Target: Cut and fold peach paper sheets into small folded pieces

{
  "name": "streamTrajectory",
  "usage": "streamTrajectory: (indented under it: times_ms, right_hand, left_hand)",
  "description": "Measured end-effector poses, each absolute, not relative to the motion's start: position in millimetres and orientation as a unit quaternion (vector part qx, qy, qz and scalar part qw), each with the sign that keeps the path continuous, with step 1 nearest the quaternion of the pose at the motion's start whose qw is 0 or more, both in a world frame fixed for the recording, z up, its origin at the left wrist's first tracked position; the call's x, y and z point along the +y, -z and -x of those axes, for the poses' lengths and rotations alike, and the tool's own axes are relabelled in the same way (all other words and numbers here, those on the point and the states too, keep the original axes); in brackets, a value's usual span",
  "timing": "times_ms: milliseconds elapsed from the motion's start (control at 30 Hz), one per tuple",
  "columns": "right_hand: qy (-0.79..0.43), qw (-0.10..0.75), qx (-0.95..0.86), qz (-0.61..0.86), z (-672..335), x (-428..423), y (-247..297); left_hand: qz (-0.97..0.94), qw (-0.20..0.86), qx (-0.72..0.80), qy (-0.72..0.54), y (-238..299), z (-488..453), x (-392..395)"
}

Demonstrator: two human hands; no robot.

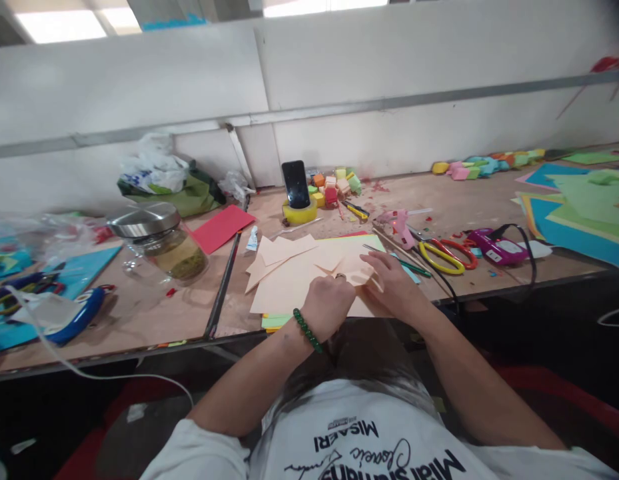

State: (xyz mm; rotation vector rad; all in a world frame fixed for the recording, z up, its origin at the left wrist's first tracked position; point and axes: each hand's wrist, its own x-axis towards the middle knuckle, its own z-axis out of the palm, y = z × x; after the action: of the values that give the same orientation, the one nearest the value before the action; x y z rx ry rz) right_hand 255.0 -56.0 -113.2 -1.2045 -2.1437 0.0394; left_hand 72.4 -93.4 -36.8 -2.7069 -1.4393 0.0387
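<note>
Glass jar [165,252] in left-centre of frame, steel lid [144,220] on, holds a yellow-green liquid with dark matter in it, roughly half full. Jar stands on the table [154,313] just left of the seam between the two boards. Yellow tape roll [300,213] at centre, slightly above middle, works as a stand: dark phone [295,185] sits upright in its core. White plastic bag [154,167] lies on a green bag [194,193] in upper left by the wall, contents not readable. Peach paper [289,283] lies at centre frame near the table's front edge, several sheets overlapping, on top of green and yellow sheets. Left hand [329,303] is on the paper, curled, knuckles up, fingertips hidden under it; cannot tell if it pinches or only presses. Green bead bracelet [308,330] on that wrist. Right hand [395,283] is just beside it, palm down, fingers spread loosely, flat on a folded part of the paper. Yellow scissors [439,257] and pink glue gun [400,223] lie right of the hands, untouched
</note>
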Motion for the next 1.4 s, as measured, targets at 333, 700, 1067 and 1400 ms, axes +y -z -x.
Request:
streamTrajectory:
  times_ms: [333, 700, 1067, 1400]
  right_hand:
    - [0.059, 0.29, -0.902, 0.314, -243.7, -72.5, 87.0]
    - [-0.166, 0.172, -0.914, 0.327, -236.9, -84.1, 76.9]
    - [-0.335, 0.223, -0.849, 0.342, -259.0, -61.9, 66.8]
    - [-0.372, 0.211, -0.792, 0.435, -240.1, -52.4, 71.1]
  left_hand:
    - [0.894, 0.135, -0.39, 0.174, 60.8, -5.5, -83.8]
    - [0.891, 0.019, -0.394, 0.225, 94.4, 1.8, -120.7]
    - [0.894, -0.028, -0.347, 0.283, 94.9, 6.9, -124.1]
    - [0.888, -0.044, -0.341, 0.306, 96.0, 7.6, -124.4]
